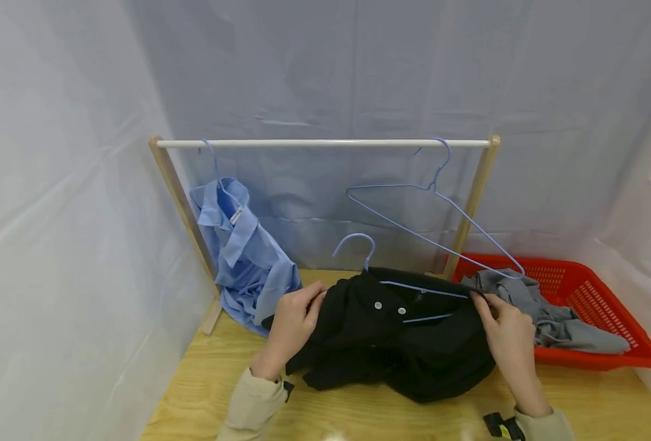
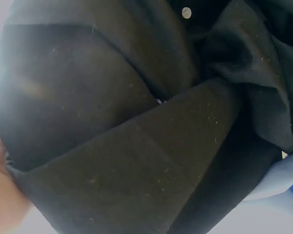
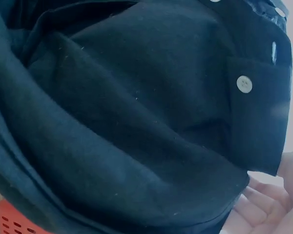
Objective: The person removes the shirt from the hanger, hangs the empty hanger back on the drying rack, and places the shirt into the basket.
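1. Head view: The black shirt (image 1: 353, 324) is held above the table (image 1: 204, 380), in front of the rack (image 1: 325, 143). A hanger (image 1: 424, 289) is inside it; the hook projects upward, clear of the rail.
2. Head view: The left hand (image 1: 294, 321) grips the shirt's left side, thumb and fingers closed on the cloth. The right hand (image 1: 507, 337) pinches the upper right edge between thumb and fingers.
3. Head view: A blue shirt (image 1: 248, 257) hangs at the rail's left end. A bare hanger (image 1: 391, 185) hangs near the right end. Right of the rack, the basket (image 1: 628, 318) contains grey cloth (image 1: 551, 318).
4. Left wrist view: Black cloth fills most of the frame, with one white button (image 2: 186, 13) near the top. The left hand is cut off at the left edge, against the cloth; finger closure cannot be told here.
5. Right wrist view: The right hand, lower right, holds the shirt's edge below a button (image 3: 244, 84), fingers curled. Part of the basket shows at lower left.
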`<state>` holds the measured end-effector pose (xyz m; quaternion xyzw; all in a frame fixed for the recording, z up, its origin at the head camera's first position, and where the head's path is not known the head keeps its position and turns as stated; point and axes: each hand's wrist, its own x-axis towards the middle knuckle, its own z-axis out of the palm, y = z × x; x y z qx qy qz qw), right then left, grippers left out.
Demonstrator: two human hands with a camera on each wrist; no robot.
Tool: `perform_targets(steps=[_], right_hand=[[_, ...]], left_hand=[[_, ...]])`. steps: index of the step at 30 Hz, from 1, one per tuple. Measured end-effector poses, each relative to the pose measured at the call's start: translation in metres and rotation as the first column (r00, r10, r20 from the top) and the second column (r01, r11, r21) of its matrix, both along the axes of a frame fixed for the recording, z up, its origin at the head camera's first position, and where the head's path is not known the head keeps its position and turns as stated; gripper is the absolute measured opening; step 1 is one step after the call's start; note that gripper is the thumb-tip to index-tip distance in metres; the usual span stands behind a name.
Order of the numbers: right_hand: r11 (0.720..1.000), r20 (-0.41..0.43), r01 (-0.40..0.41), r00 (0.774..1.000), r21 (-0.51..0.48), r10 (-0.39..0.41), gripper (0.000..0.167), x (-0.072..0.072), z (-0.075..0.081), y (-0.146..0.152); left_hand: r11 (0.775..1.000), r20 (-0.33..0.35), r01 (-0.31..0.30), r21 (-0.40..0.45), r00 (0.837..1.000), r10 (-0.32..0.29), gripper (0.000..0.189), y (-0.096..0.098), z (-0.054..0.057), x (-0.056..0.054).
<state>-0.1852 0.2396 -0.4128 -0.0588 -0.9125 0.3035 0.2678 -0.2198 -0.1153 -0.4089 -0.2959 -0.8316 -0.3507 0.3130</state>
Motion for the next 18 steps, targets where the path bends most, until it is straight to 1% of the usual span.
perform_targets(steps=[5,7,12,14,16,17,18], right_hand=[[0.999,-0.05,0.003,0.999,-0.036,-0.005,0.029,-0.002,0.001,0.001],[0.999,-0.056,0.005,0.998,-0.054,-0.008,0.028,-0.002,0.001,0.002],[0.993,-0.037,0.0,0.999,-0.122,-0.005,0.029,-0.001,0.003,0.005],[0.985,-0.008,0.009,1.0,-0.17,-0.01,0.03,-0.002,0.004,0.007],[0.962,0.03,-0.003,0.999,-0.271,0.012,0.031,-0.002,0.006,0.009],[0.943,0.048,-0.013,0.998,-0.333,0.031,0.033,-0.002,0.006,0.01],[0.914,0.066,-0.02,0.997,-0.404,0.051,0.035,-0.003,0.007,0.01]], left_hand=[[0.999,0.03,0.027,0.025,0.999,-0.027,0.013,-0.001,-0.001,0.0],[0.999,0.027,0.031,0.033,0.999,-0.032,0.012,-0.002,-0.001,0.0],[0.997,0.015,0.04,0.064,0.999,-0.041,0.012,-0.004,-0.003,0.001],[0.996,0.012,0.046,0.081,0.999,-0.047,0.012,-0.005,-0.004,0.001],[0.994,0.007,0.056,0.099,0.998,-0.057,0.012,-0.006,-0.004,0.0],[0.993,0.005,0.06,0.106,0.998,-0.06,0.012,-0.006,-0.004,0.0],[0.992,0.0,0.064,0.111,0.998,-0.064,0.012,-0.006,-0.005,0.0]])
